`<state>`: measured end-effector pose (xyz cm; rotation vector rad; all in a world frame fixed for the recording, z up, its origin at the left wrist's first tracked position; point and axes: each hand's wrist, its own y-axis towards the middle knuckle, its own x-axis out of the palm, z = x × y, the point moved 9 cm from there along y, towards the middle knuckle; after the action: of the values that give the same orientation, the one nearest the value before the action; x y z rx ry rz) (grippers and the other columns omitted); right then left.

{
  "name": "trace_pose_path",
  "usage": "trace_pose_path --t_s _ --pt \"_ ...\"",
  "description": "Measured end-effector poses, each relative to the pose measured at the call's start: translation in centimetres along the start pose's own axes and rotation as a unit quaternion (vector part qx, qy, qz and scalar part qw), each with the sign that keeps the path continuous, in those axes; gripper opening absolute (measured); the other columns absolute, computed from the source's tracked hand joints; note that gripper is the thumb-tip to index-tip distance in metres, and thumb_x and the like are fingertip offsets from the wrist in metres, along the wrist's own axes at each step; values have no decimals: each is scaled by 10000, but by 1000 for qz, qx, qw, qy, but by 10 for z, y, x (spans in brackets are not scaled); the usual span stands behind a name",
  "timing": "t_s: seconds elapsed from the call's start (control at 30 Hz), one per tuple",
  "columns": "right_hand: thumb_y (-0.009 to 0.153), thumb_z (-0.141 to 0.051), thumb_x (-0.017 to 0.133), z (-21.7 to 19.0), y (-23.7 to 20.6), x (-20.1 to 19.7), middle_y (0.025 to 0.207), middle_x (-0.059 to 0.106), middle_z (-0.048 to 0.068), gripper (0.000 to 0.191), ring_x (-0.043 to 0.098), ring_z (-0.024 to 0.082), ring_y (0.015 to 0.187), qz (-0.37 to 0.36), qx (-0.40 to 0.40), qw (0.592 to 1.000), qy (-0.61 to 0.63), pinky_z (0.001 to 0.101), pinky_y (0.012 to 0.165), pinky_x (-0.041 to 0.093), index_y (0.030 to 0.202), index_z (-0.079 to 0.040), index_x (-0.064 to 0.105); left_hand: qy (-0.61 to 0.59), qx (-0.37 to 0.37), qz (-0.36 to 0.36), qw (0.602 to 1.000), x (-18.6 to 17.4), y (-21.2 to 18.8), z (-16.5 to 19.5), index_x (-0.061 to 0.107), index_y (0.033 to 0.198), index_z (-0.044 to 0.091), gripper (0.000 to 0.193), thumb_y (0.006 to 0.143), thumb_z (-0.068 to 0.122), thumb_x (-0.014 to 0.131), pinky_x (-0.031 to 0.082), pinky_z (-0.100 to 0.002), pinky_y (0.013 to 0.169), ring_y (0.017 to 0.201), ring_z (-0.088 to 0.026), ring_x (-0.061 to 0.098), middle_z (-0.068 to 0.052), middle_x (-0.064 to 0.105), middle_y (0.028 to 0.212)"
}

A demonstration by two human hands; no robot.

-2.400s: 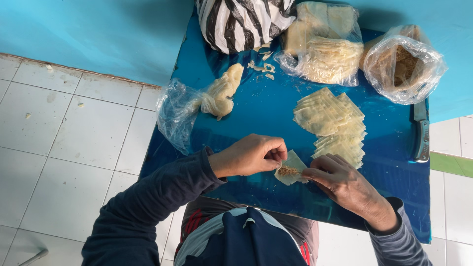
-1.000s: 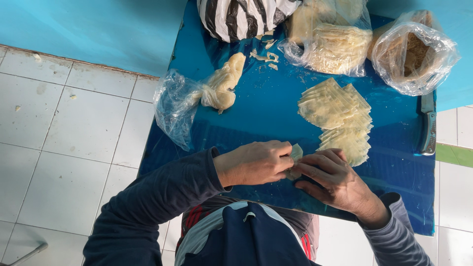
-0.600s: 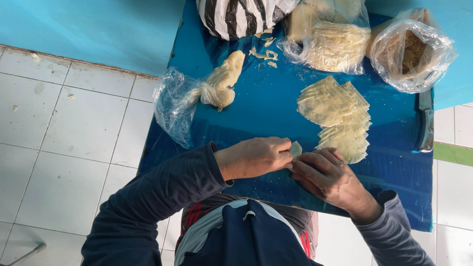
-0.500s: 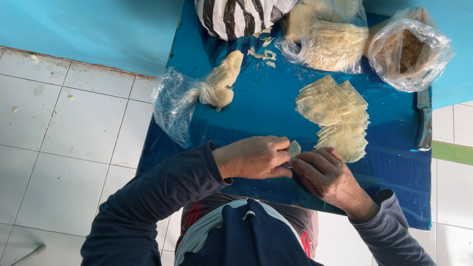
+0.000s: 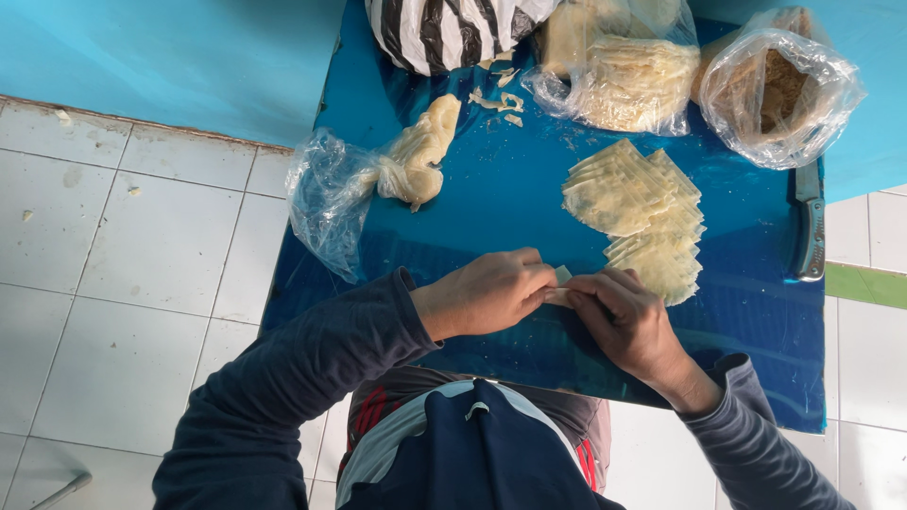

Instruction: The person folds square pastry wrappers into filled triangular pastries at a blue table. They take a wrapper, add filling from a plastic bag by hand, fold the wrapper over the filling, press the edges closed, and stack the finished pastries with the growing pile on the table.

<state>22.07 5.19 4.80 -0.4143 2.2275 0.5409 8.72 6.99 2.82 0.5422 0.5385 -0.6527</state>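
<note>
Pale dough, a small wrapper (image 5: 562, 277), sits pinched between both hands above the near part of the blue bench (image 5: 510, 189). The left hand (image 5: 487, 295) has its fingers clenched on the wrapper's left edge; the right hand (image 5: 625, 316) has its fingers closed on the other edge, knuckles nearly touching the left. Just beyond the right hand lies a fanned stack of wrappers (image 5: 642, 217). Farther left, a lump of dough (image 5: 420, 156) pokes out of a clear plastic bag (image 5: 326, 203). At the far edge stand a striped bag (image 5: 444, 28), a bag of wrappers (image 5: 628, 76) and a bag of brown filling (image 5: 779, 90). A knife (image 5: 808, 227) lies by the right edge.
</note>
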Motion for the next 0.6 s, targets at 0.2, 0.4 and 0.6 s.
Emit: trace_pose_path --t_s 0.2,0.4,0.6 --pt "846 -77 791 11 4 4 860 673 77 190 681 192 748 20 100 994 43 327 646 551 1027 -60 736 -37 -18 64 997 -12 4 0 621 959 49 199 894 164 770 554 -411 688 838 -303 698 -102 687 885" --pt "879 -88 781 -28 -1 -5 1006 719 72 200 701 239 919 36 -43 996 -72 362 828 522 1055 -38 699 -15 -33 64 997 -12 6 3 609 958 66 175 884 125 756 563 -410 688 838 -295 702 -86 687 871" --pt "843 -146 801 -41 0 4 979 694 75 244 652 238 907 22 -84 987 -138 380 861 426 1047 -52 706 13 10 44 999 -15 0 13 614 1056 54 198 923 124 744 553 -436 695 848 -323 679 -122 660 909"
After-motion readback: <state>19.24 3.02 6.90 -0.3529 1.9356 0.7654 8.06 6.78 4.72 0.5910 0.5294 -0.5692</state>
